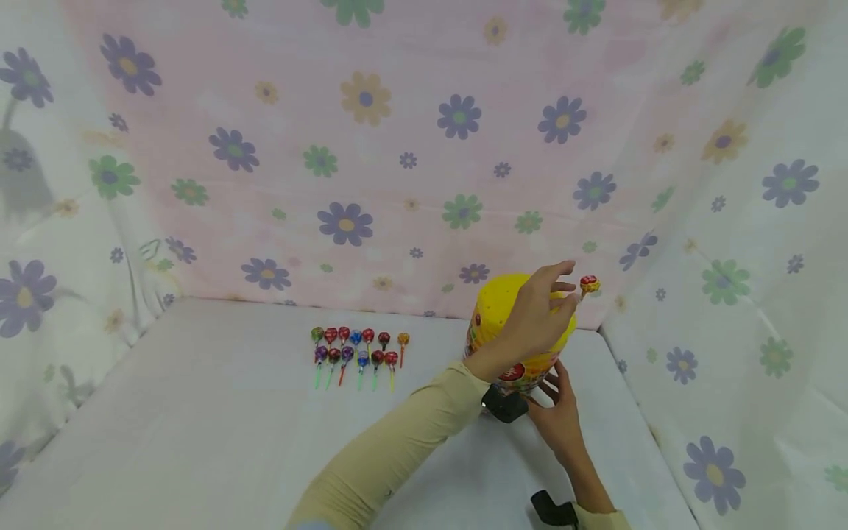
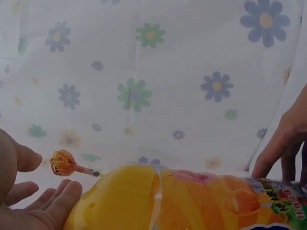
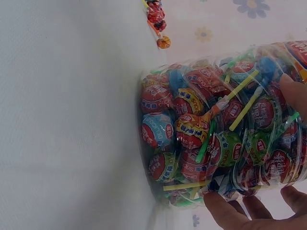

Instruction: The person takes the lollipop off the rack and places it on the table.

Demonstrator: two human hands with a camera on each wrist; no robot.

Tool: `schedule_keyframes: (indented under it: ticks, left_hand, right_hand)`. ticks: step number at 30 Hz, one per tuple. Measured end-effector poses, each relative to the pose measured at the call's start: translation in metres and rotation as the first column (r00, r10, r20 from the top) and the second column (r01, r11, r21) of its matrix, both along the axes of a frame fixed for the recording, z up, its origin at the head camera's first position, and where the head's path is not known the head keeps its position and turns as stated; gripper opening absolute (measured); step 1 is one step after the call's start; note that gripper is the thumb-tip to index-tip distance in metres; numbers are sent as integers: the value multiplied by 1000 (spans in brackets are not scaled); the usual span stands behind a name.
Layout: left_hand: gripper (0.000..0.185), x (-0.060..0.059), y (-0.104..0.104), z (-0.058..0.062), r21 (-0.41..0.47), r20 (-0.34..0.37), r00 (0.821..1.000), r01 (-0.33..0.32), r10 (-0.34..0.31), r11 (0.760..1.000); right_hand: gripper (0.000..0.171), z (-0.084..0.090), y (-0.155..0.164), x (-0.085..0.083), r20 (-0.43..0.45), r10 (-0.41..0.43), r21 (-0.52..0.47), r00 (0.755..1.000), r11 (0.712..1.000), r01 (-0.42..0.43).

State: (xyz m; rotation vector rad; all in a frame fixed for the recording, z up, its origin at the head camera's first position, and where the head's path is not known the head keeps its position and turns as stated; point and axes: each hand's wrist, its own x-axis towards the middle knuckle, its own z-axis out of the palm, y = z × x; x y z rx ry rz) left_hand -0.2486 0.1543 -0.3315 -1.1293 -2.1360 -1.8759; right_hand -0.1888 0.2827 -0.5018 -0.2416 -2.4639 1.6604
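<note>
A clear plastic candy jar (image 3: 225, 129) full of wrapped lollipops stands upright at the right of the table, topped by a yellow lid (image 1: 498, 298) dotted with small holes. At the lid's far right edge one lollipop (image 2: 62, 163) sticks out, its stick end at the lid. My left hand (image 1: 543, 309) reaches across the lid, thumb and fingers spread apart, with a gap to that lollipop's head in the left wrist view. Lower down, my right hand (image 1: 559, 416) holds the jar's side, thumb and fingers on opposite sides in the right wrist view.
Left of the jar, several lollipops (image 1: 347, 355) in coloured wrappers lie in two rows on the white table (image 1: 218, 419). Flower-patterned cloth (image 1: 397, 184) rises behind and at both sides. Black wrist cameras (image 1: 505, 405) sit on both wrists.
</note>
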Motion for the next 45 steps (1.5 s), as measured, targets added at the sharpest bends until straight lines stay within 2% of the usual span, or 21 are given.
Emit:
schedule_keyframes:
  ticks: [3, 6, 9, 17, 22, 25, 30, 35, 38, 42, 45]
  left_hand:
    - [52, -4, 4, 7, -138, -1, 1000, 16, -16, 990]
    - [54, -7, 7, 12, -268, -35, 999, 11, -21, 963]
    - [52, -9, 11, 13, -300, -58, 998, -17, 0, 954]
    - [29, -15, 21, 9, -133, -52, 996, -82, 75, 988]
    - [25, -15, 22, 6, -93, -66, 995, -79, 73, 993]
    - [26, -16, 24, 5, -23, -73, 995, -73, 71, 997]
    - [30, -16, 25, 1, 121, -44, 998, -34, 40, 992]
    - [33, -13, 15, -4, 190, -33, 999, 32, -26, 981]
    - [36, -6, 4, -6, 216, -46, 998, 59, -51, 975]
    - [37, 6, -15, -11, 223, -48, 997, 64, -54, 973]
    - [38, 12, -29, -19, 209, -22, 999, 37, -33, 977]
  right_hand:
    - [100, 1, 1, 1, 15, 2, -5, 1000, 1000, -2]
    - [101, 2, 1, 2, 27, 9, -6, 1000, 1000, -8]
    - [101, 2, 1, 3, 25, 13, -9, 1000, 1000, -13]
    - [101, 0, -1, 2, -8, 9, -18, 1000, 1000, -9]
    - [101, 0, -2, 3, -18, 14, -10, 1000, 1000, -14]
    - [100, 2, -1, 4, -13, 20, -11, 1000, 1000, -20]
    - [101, 2, -1, 5, -6, 19, -19, 1000, 1000, -19]
    - [102, -1, -3, 4, 9, 10, -19, 1000, 1000, -10]
    - [100, -1, -4, 3, 16, 4, -15, 1000, 1000, -4]
    - [100, 0, -4, 2, 13, 2, -22, 1000, 1000, -1]
    - [101, 1, -3, 2, 12, 2, -31, 1000, 1000, -2]
